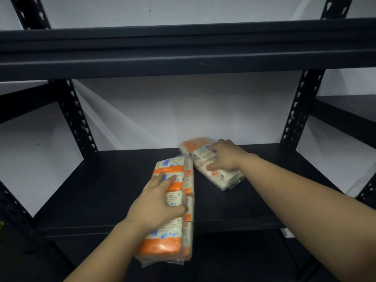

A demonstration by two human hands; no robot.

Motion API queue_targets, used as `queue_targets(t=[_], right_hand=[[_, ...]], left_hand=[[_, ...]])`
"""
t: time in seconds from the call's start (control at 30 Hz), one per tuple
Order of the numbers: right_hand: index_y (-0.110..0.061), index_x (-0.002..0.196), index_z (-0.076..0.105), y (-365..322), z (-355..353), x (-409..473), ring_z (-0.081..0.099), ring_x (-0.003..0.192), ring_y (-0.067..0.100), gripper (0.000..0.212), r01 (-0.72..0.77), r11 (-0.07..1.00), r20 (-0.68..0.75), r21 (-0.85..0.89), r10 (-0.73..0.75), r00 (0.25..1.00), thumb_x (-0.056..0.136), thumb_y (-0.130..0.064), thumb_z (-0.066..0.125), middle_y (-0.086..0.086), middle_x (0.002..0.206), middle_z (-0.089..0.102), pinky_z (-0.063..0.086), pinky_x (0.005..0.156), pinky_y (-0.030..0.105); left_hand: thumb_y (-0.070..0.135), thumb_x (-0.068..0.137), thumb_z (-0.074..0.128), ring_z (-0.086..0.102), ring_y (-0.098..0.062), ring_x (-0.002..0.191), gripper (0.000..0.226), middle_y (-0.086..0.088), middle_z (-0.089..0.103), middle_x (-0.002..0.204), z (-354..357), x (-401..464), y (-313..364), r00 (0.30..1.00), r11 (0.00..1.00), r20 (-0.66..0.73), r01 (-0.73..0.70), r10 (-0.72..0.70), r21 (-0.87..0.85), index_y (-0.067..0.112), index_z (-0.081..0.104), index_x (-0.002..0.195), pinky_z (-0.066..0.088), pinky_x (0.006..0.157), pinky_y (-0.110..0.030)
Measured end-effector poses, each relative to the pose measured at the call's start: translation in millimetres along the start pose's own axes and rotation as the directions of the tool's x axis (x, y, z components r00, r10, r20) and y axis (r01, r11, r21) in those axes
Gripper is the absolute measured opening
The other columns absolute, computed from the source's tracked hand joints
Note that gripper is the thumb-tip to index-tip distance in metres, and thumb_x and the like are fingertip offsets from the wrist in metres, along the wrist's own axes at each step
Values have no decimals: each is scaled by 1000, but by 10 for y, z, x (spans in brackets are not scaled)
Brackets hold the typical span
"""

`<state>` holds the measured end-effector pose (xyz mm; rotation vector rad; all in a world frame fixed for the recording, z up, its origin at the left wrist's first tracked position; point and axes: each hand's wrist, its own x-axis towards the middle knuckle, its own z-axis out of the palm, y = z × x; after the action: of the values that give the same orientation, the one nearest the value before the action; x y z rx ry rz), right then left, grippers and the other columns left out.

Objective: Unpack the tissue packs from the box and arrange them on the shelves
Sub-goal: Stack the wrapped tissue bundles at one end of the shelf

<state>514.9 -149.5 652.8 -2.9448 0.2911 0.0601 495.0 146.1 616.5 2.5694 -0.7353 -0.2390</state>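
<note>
Left hand [157, 202] grips near tissue pack [173, 212]; right hand [224, 157] grips far pack [203, 159] on shelf [101, 190].

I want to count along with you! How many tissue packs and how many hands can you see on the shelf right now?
Tissue packs: 2, the near pack under the left hand, the far pack under the right hand
Hands: 2, left hand, right hand
Total: 4
</note>
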Motion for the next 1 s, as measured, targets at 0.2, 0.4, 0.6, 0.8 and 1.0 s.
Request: queue_targets(t=[0.2,0.4,0.6,0.8,1.0], right_hand=[[-54,145,44,187,4,128,41,128,30,69,45,995,-3,-91,-45,999,84,-26,61,-6,151,45,38,104,52],[-39,152,43,138,207,57,42,129,31,67,-17,998,-159,-61,7,987,89,-38,65,6,144,49,40,104,46],[-34,142,56,50,270,162,51,125,32,65,-59,998,-237,10,60,970,88,-70,60,7,137,58,43,102,45],[-27,139,62,32,289,294,56,125,29,61,7,988,-270,154,35,962,89,-60,69,5,138,64,47,100,40],[-26,140,61,-84,172,508,61,121,22,57,69,964,-131,258,-36,991,90,-51,72,-2,140,64,46,93,32]], left_hand=[[65,70,57,-22,-12,158,98,13,-12,174,-198,-4,-265,981,993,169,-109,99,50,53,20,160,-9,127,-58],[52,95,53,-19,-23,160,78,0,-15,175,-237,-43,-187,976,985,219,-28,-11,172,56,10,160,-6,127,-61],[76,94,43,-7,-30,161,95,-4,-11,175,32,-64,-6,998,952,51,26,-43,305,33,-3,166,2,125,-64],[69,94,56,-11,-11,160,86,12,-9,174,-219,-34,-322,959,948,222,-225,176,224,49,9,163,-3,130,-54],[56,98,63,-14,-5,158,79,21,-4,173,-295,291,-316,855,886,388,-433,345,165,55,15,161,-15,125,-50]])
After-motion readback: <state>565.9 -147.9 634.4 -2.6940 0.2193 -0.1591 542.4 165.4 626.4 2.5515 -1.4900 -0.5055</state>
